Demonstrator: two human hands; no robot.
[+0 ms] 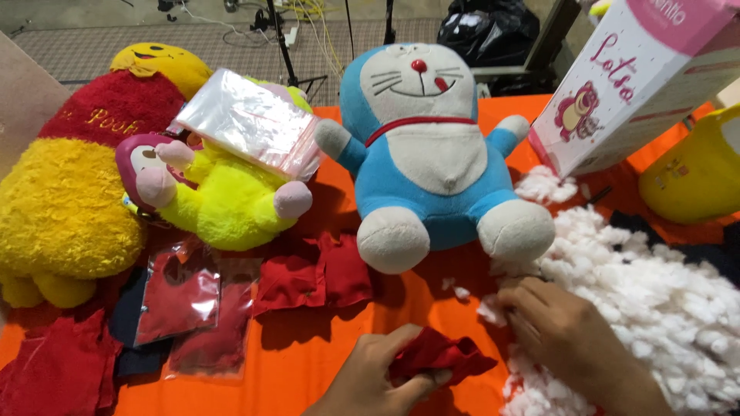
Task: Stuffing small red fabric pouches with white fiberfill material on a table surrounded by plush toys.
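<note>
Red cloth piece [435, 356]: small, crumpled, low centre of the orange table [308, 362]. Pinched in the left hand [378, 377]; thumb and fingers curl closed round its near edge, palm turned inward, wrist entering from the bottom edge.

Right hand [559, 327]: palm down, fingers bent and pressed into the edge of the white stuffing heap [647, 300]. Fingertips buried in the fluff; cannot tell whether they have closed on a tuft. Forearm comes in from the lower right.

The two hands sit near each other, cloth just left of the stuffing's edge.

Just beyond the hands: blue and white cat plush [424, 154], seated upright, one foot touching the stuffing. Left of it, more red cloth pieces [316, 277] lying flat, and clear bags of red cloth [181, 296].

Further left: yellow-green plush with pink face [220, 192], lying tilted, a clear plastic bag [250, 119] resting across its upper body. Behind it, a large yellow bear plush in a red top [69, 185].

Upper right: white and pink carton [624, 85], tilted. Far right: yellow container [697, 173].
</note>
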